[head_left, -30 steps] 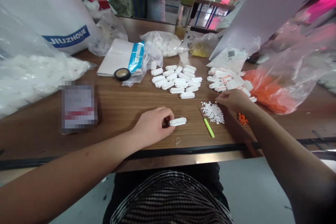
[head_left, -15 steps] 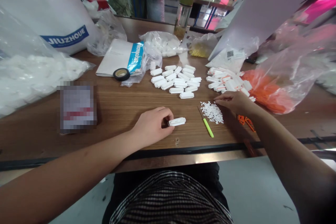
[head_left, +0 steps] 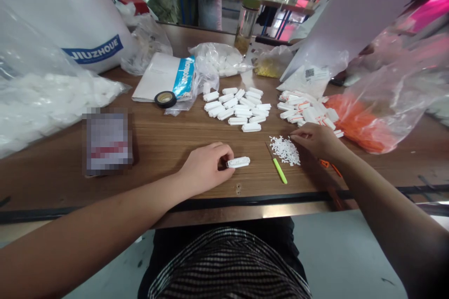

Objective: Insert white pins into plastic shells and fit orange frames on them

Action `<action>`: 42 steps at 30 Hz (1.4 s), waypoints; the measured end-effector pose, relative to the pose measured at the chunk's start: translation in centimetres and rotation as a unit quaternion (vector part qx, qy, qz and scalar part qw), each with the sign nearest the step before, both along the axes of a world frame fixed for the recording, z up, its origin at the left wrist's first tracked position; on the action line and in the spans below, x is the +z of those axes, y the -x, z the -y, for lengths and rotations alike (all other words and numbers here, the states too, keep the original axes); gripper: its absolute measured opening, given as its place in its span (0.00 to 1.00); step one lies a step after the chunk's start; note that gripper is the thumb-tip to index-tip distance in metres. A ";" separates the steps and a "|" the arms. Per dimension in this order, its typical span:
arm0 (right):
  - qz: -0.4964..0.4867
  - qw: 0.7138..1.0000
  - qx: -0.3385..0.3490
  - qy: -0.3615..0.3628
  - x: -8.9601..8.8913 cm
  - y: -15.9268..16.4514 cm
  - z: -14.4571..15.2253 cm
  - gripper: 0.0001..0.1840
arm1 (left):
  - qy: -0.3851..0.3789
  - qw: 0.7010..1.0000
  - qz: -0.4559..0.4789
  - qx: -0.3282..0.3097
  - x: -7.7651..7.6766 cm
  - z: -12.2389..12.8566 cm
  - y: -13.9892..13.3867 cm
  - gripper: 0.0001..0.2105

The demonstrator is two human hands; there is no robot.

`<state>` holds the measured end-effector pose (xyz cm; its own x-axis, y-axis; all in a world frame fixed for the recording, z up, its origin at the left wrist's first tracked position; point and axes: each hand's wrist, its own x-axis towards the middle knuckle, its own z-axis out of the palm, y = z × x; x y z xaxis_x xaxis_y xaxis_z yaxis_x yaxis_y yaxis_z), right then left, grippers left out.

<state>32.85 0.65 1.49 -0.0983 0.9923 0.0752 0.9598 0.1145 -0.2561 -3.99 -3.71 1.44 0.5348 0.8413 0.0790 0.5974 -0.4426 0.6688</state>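
My left hand (head_left: 206,167) pinches one end of a white plastic connector housing (head_left: 239,162), whose face shows rows of small holes. My right hand (head_left: 314,138) is at the right edge of a pile of tiny white plastic pieces (head_left: 286,150), its thumb and forefinger closed together. Whatever those fingertips hold, if anything, is too small to see. Between the two hands lies a thin tool with a yellow-green handle (head_left: 280,171), its slim shaft pointing toward the pile. Beyond them are many similar white housings (head_left: 242,108) in a loose group.
White housings with orange parts (head_left: 304,108) are heaped at right, beside a clear bag of orange pieces (head_left: 365,124). Black tape (head_left: 165,99) rests on a notebook (head_left: 157,74). A bottle (head_left: 247,25) stands behind, and large bags of white parts (head_left: 52,103) fill the left.
The whole view has shifted slightly, so everything sits a little farther right. Both hands keep nearly the same pose; my left hand still has the connector housing.
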 end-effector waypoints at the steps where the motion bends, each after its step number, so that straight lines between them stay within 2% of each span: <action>1: 0.003 1.000 -0.001 0.000 0.0 0.0 0.0 0.16 | -0.001 1.000 0.000 0.000 -0.1 0.0 0.0 0.05; 5: 0.013 0.999 -0.045 0.008 0.9 0.9 0.1 0.12 | -0.002 1.000 0.006 -0.002 -0.2 0.0 0.1 0.05; 8: -0.021 0.999 -0.045 -0.015 2.3 3.6 1.1 0.09 | 0.000 1.000 0.005 -0.002 -0.2 0.0 0.1 0.05; 9: -0.048 0.998 -0.027 -0.023 2.7 4.9 1.6 0.09 | -0.001 1.000 0.004 -0.001 -0.2 0.0 0.1 0.05; 11: -0.123 0.990 0.055 -0.027 3.4 7.7 2.8 0.08 | -0.001 1.000 0.005 0.002 -0.1 0.0 0.1 0.05; 14: -0.207 0.962 0.178 0.000 3.4 11.5 4.2 0.07 | -0.002 1.000 0.009 0.003 -0.2 -0.1 0.1 0.05; 17: -0.211 0.953 0.218 0.024 2.6 13.7 4.8 0.06 | -0.005 1.000 0.016 -0.002 -0.2 -0.1 0.1 0.04; 21: -0.187 0.955 0.232 0.006 1.8 14.3 4.7 0.05 | -0.009 1.000 0.020 -0.006 -0.2 -0.1 0.1 0.04; 27: -0.135 0.956 0.259 -0.026 1.9 14.5 4.9 0.04 | -0.006 1.000 0.021 -0.001 -0.3 0.0 0.1 0.04; 34: -0.078 0.951 0.294 -0.055 2.4 14.8 5.3 0.10 | -0.006 1.000 0.022 -0.001 -0.3 0.0 0.1 0.05; 42: -0.069 0.953 0.283 -0.085 2.0 14.3 6.0 0.10 | -0.004 1.000 0.025 -0.003 -0.2 0.1 0.1 0.05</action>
